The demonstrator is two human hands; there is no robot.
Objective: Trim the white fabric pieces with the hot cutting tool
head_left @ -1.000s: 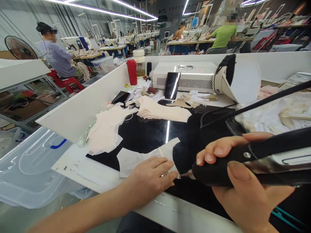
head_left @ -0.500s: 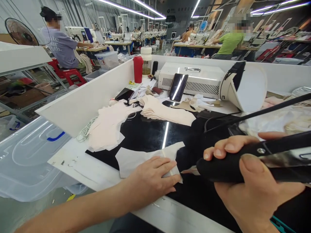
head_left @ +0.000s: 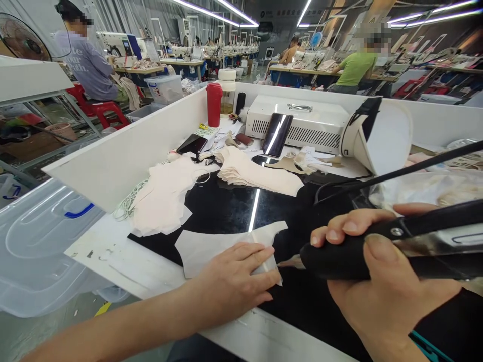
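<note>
My left hand (head_left: 237,274) lies flat on a white cut fabric or paper piece (head_left: 206,251), fingers stretched over its right end. A folded or layered strip shows beside the fingertips. In my right hand (head_left: 388,281) is a black hand-held tool (head_left: 339,261) with a metal band along its body, my fingers wrapped around it. Its thin pointed tip (head_left: 292,262) reaches the right edge of the white piece, close to my left fingers. Whether the tip touches the edge I cannot tell. The piece rests on a glossy black board (head_left: 226,211).
Behind lie a pale pink stack (head_left: 260,173) and another pale stack (head_left: 162,193). A phone (head_left: 278,134) leans on a white vented box (head_left: 298,120) with a white funnel (head_left: 390,136). A black cord (head_left: 415,168) crosses at right. Two people sit at tables beyond the white partition.
The tool in my right hand has moved slightly left, bringing its tip up to the white piece's edge. My left hand stays flat on the piece. The view has shifted a little.
</note>
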